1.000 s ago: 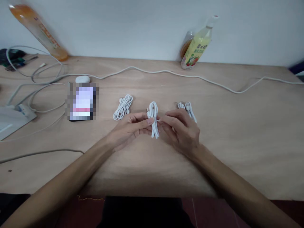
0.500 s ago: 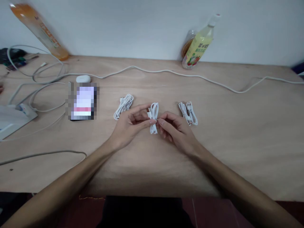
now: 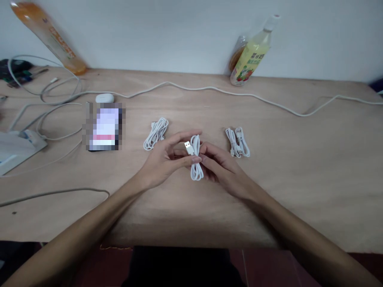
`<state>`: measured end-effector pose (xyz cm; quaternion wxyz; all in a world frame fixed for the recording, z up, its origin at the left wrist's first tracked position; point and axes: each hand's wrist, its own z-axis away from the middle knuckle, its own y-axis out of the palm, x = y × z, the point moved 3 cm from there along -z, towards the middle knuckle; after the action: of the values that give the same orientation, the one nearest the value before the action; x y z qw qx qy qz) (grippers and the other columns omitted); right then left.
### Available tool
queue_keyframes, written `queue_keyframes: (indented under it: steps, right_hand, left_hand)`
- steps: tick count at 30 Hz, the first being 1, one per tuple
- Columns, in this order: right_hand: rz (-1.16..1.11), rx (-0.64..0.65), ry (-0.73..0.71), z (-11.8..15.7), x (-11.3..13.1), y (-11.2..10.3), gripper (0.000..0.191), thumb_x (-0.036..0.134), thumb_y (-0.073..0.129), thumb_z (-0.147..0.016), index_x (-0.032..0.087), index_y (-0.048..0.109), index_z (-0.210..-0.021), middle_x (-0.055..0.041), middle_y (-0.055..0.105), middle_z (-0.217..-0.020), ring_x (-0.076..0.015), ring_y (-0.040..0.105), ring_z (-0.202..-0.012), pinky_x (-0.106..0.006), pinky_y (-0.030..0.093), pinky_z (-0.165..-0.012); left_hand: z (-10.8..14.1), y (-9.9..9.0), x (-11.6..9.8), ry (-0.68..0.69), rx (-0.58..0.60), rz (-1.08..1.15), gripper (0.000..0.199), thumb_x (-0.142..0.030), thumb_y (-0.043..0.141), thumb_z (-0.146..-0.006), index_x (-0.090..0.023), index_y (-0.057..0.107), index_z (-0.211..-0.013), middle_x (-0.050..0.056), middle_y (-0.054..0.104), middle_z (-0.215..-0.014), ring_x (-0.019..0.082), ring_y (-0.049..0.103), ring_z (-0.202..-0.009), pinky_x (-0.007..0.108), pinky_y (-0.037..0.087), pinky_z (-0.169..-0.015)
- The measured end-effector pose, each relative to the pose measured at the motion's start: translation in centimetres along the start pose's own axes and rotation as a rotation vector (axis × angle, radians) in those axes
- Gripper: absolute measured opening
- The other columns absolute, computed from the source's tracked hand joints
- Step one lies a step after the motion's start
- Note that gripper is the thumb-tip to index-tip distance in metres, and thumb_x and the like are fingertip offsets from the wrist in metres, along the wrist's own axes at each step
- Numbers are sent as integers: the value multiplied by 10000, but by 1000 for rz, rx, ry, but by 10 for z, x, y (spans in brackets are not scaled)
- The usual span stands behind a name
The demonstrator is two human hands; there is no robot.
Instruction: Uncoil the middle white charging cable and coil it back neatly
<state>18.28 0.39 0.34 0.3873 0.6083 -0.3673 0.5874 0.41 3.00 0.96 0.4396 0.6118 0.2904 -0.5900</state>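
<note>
A bundled white USB cable (image 3: pixel 196 171) is held upright between both hands above the table, its metal plug pointing up and left. My left hand (image 3: pixel 167 159) pinches the bundle's middle with the thumb in front. From the other side my right hand (image 3: pixel 223 165) grips the same middle, thumb tip against the left thumb; some of its fingers are hidden behind. A second coiled white cable (image 3: pixel 156 133) lies just beyond my left hand. Beyond my right hand lies a third bundle (image 3: pixel 237 142) with its plugs showing.
A phone (image 3: pixel 104 127) and white earbud case (image 3: pixel 104 98) lie left on the table (image 3: pixel 299 179). A long white cord (image 3: pixel 209 88) runs across the back. An orange bottle (image 3: pixel 60 44) and a yellow bottle (image 3: pixel 251 56) lean on the wall. A power strip (image 3: pixel 26 147) sits far left.
The held bundle has come slightly down and right, and its metal plug now shows clearly. My right hand has closed in nearer to the bundle's middle.
</note>
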Motion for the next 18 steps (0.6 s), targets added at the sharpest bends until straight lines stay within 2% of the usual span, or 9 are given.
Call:
queue_keyframes:
  steps: [3,8,14,18]
  right_hand:
    - [-29,21,22,1,2,2,350,502,635,-1101,235,577,-882,49,520,-756,-120,443,-623,-274,360,-579]
    - [-55,18,76,4,0,6,365,552,634,-1103,236,585,-927,42,528,-781,-124,429,-643,-268,342,-565]
    - [-62,-21,86,2,-2,5,401,593,638,-1090,233,577,-925,48,532,-779,-107,456,-621,-250,364,-540]
    - [-59,-14,169,1,-4,1,426,639,659,-1056,226,610,-962,38,582,-777,-111,530,-605,-240,400,-500]
  left_hand:
    - [0,0,-1,-26,-34,9,599,-266,950,-822,-191,763,-1386,62,846,-1142,184,822,-811,307,698,-770]
    - [-4,-2,2,0,-53,17,551,-285,938,-822,-168,769,-1334,9,845,-890,189,821,-711,298,700,-683]
    - [-6,-3,2,65,-141,-28,495,-322,941,-809,-157,754,-1237,52,854,-1042,180,824,-734,282,699,-649]
    - [-4,-4,0,96,-229,-86,457,-288,954,-790,-171,705,-1156,22,811,-1001,147,792,-684,274,695,-646]
